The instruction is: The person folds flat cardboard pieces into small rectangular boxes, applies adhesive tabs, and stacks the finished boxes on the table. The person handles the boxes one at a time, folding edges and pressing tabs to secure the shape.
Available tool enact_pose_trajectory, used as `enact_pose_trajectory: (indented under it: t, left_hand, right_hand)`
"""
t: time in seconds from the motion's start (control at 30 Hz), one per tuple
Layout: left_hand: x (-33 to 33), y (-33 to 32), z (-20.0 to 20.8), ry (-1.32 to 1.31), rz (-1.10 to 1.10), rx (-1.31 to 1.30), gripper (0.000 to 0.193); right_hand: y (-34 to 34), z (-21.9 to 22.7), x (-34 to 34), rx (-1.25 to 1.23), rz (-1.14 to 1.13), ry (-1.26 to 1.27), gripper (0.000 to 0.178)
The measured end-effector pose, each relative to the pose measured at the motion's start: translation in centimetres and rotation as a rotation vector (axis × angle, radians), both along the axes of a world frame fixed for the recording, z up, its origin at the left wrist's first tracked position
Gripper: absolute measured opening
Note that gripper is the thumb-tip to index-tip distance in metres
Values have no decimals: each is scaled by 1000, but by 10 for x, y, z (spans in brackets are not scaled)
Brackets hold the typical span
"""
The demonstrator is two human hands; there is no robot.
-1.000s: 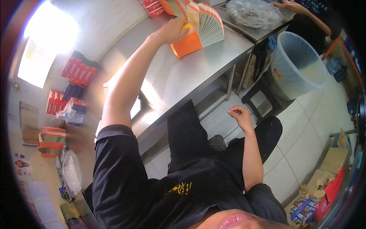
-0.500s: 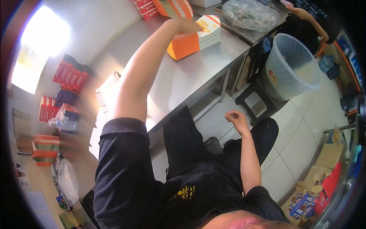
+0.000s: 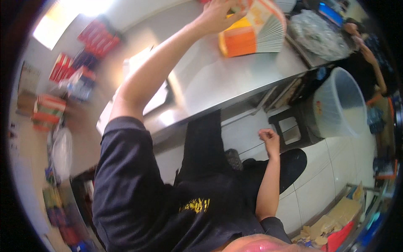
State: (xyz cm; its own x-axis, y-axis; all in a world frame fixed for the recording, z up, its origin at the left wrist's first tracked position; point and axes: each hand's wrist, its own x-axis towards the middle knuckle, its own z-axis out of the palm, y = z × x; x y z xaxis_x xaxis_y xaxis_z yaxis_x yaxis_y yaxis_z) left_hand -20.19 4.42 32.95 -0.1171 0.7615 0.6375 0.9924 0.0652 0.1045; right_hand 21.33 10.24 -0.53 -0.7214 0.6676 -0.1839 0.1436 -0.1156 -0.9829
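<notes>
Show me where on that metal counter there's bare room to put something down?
The steel counter is bare in its middle, between the orange stack of folded cartons under the left hand and the white papers further left. It is crowded at the right end, by the plastic-wrapped tray, and at the far left, among red boxes. The right hand hangs empty below.

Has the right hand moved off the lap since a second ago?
No. The right hand is still a loose fist, empty, above the knee beside the black stool, well below the steel table edge.
</notes>
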Motion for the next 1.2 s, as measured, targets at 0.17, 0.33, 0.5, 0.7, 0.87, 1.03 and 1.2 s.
enact_pose_trajectory:
  t: [0.17, 0.33, 0.5, 0.7, 0.87, 1.03, 1.2]
  left_hand:
    - [52, -149, 34, -316, 325, -371, 51]
    - [66, -309, -19, -417, 516, -852, 68]
    - [77, -321, -39, -379, 550, -715, 64]
    - [51, -337, -47, -445, 389, -641, 41]
    - [49, -333, -26, -636, 661, -448, 34]
    - [97, -293, 8, 9, 636, 236, 26]
    - [207, -225, 14, -279, -171, 277, 7]
  right_hand:
    - [1, 9, 10, -33, -120, -38, 13]
    - [-14, 26, -6, -71, -11, -46, 17]
    - [-13, 21, -18, -93, 114, -141, 20]
    - [-14, 19, -14, -75, 145, -186, 22]
    - [-13, 17, -4, -98, 110, -197, 23]
    - [-9, 7, -4, -88, 52, -112, 20]
    - [-6, 14, -8, -104, -33, -96, 20]
